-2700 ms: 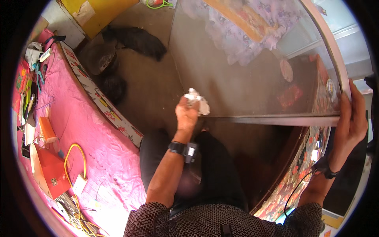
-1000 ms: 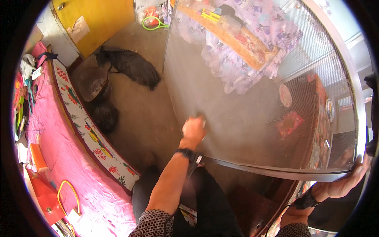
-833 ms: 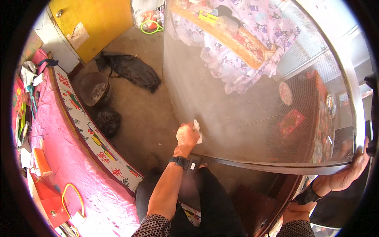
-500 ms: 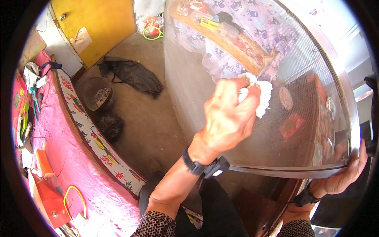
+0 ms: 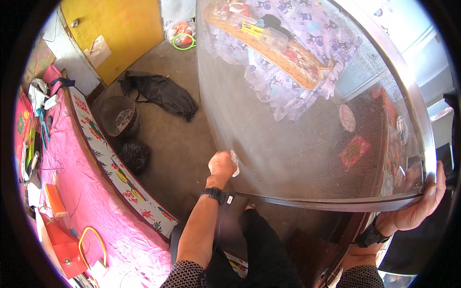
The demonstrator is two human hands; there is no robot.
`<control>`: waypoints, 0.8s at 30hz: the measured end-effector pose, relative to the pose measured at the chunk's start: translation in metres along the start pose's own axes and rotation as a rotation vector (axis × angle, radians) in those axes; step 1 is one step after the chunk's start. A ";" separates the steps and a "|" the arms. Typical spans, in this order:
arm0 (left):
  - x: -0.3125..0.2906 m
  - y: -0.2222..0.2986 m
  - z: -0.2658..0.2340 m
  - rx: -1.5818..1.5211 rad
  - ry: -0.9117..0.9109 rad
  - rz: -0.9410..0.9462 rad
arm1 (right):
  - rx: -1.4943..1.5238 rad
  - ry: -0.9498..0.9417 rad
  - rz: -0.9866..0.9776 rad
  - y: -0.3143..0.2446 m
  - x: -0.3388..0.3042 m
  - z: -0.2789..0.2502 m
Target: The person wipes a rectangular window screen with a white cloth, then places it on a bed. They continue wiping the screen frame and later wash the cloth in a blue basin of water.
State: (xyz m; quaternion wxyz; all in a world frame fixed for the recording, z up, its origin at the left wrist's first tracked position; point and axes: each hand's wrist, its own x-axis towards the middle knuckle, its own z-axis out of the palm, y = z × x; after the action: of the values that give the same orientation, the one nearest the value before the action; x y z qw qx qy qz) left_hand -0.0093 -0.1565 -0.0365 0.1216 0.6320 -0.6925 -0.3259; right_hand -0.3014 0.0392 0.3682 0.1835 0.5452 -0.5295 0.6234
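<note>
Pink fabric (image 5: 103,201) lies at left beside brown floor (image 5: 175,146), and the left hand (image 5: 221,164), closed around a white wad (image 5: 235,164), has shifted from over the mesh screen's (image 5: 297,153) middle to near its lower left edge, while the right hand (image 5: 418,210) still grips the frame's (image 5: 336,206) lower right corner.

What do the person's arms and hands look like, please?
The left hand and right hand are ungloved; the sleeves are dark with a pale pattern. Black straps circle both wrists, the left with a dark box bearing a white label.
</note>
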 end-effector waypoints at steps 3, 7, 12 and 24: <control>0.004 0.026 -0.040 -0.267 0.244 0.002 | -0.011 0.036 0.053 -0.001 0.001 0.004; -0.007 0.105 -0.107 -0.565 0.681 0.504 | -0.118 0.081 0.055 -0.008 0.003 0.008; -0.008 0.178 -0.155 -0.526 0.858 0.819 | -0.171 0.120 0.027 -0.015 0.000 0.010; 0.008 -0.015 0.037 0.194 -0.399 0.039 | -0.121 0.121 -0.061 -0.013 0.003 0.009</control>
State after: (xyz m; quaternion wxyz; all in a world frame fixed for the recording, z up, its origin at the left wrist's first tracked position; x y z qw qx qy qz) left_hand -0.0206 -0.1524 -0.0755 -0.0728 0.5501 -0.7430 -0.3742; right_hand -0.2878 0.0352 0.3755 0.2667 0.5106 -0.5372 0.6161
